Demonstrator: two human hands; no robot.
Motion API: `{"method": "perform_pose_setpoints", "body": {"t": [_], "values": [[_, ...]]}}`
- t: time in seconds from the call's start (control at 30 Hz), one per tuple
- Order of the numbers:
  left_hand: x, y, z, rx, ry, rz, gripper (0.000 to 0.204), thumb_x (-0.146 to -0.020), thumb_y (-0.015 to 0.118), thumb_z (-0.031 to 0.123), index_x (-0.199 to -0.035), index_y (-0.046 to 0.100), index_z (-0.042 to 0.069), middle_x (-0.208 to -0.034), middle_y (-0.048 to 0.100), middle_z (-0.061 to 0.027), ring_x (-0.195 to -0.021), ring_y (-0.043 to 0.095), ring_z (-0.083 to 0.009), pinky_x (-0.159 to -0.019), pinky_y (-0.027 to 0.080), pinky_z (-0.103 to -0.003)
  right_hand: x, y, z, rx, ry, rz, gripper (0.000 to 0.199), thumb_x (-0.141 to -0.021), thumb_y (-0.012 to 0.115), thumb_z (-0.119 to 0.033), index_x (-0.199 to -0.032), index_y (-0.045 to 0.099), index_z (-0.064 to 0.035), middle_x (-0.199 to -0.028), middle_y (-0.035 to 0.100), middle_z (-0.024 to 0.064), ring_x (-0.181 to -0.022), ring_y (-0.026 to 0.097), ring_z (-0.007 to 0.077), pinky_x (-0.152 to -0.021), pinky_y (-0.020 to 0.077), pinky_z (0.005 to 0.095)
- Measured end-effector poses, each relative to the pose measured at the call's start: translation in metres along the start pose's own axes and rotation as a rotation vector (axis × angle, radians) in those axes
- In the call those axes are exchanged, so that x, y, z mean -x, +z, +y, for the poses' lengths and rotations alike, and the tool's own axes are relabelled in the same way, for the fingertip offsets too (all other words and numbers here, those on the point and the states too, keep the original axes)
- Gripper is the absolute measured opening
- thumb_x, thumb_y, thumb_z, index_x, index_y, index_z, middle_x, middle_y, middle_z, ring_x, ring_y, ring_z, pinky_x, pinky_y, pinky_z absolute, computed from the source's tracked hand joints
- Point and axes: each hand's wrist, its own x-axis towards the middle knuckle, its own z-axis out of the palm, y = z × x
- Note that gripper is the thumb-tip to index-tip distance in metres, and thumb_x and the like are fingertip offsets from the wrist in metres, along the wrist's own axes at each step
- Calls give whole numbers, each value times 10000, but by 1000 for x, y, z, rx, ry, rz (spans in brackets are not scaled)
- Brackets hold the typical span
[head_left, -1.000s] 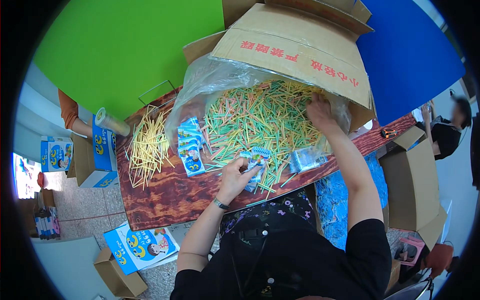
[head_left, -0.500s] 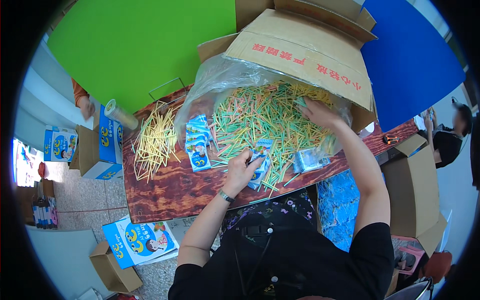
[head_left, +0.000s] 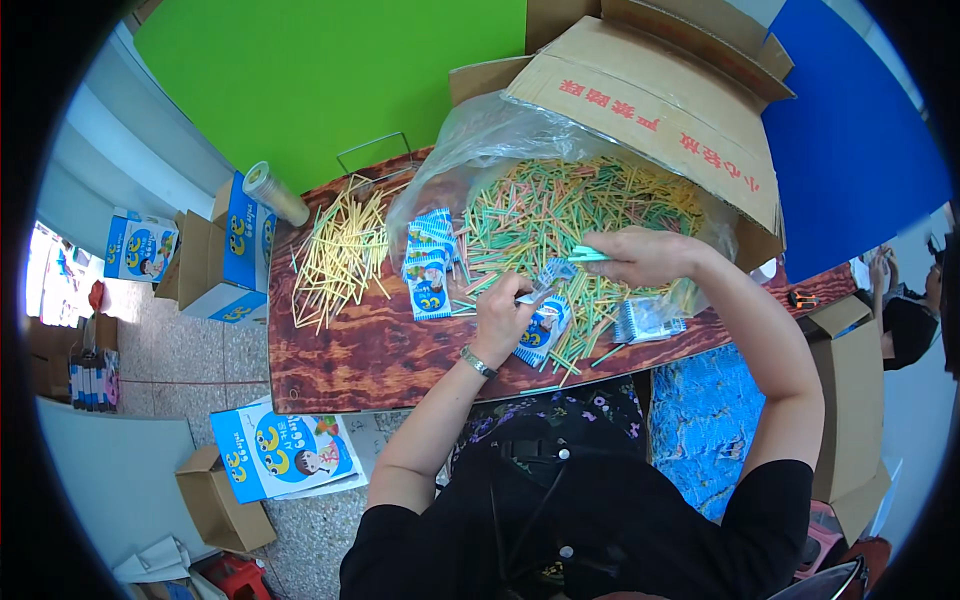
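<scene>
At the front of the table my left hand (head_left: 503,318) is closed on a small blue-and-white packet (head_left: 545,328), whose upper end is raised. My right hand (head_left: 643,256) pinches a small bundle of light green sticks (head_left: 588,254) just above and beside that end. Beneath both hands spreads a big heap of thin pink, green and yellow sticks (head_left: 540,200), spilling from a clear plastic bag (head_left: 490,125) in a cardboard carton (head_left: 640,95) lying on its side. Left of the heap lie several similar packets (head_left: 430,270). More packets (head_left: 650,318) lie to the right, near my right forearm.
A loose pile of pale yellow sticks (head_left: 345,250) lies on the left of the brown wood-patterned table (head_left: 350,375). Beyond it are a clear tub (head_left: 275,193) and a wire stand (head_left: 375,155). Blue printed boxes (head_left: 240,250) stand left; an open carton (head_left: 845,400) is at right.
My right hand has come left out of the stick heap to the packet, green sticks now showing in its fingers. The packet's upper end has lifted. The whole view has shifted slightly.
</scene>
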Motion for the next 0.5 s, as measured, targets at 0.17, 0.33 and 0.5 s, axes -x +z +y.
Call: {"method": "perform_pose_setpoints", "body": {"t": [0.17,0.33,0.5], "values": [[0,-2,-3,15,19,54,197,-708,728,12,-808,559,23,-747,596,-109,-676,615,-269,-577,473,-362,-10,-13,-22,136,79,-41,217,-949,523,-223,-1027,533,-21,-857,621,225,-859,619,417,-744,463,509],[1,-3,-5,-118,126,105,174,-684,703,-16,-796,574,16,-716,582,-121,-664,600,-288,-579,459,-378,-22,-12,-37,291,154,-93,221,-915,542,-192,-959,593,19,-858,648,232,-856,639,406,-754,492,495],[-3,-2,-3,-184,216,96,190,-656,694,-30,-801,578,12,-727,574,-129,-686,594,-301,-591,457,-387,-35,-7,-45,582,171,-271,153,-816,567,-65,-847,681,32,-856,680,223,-815,674,375,-684,530,468]]}}
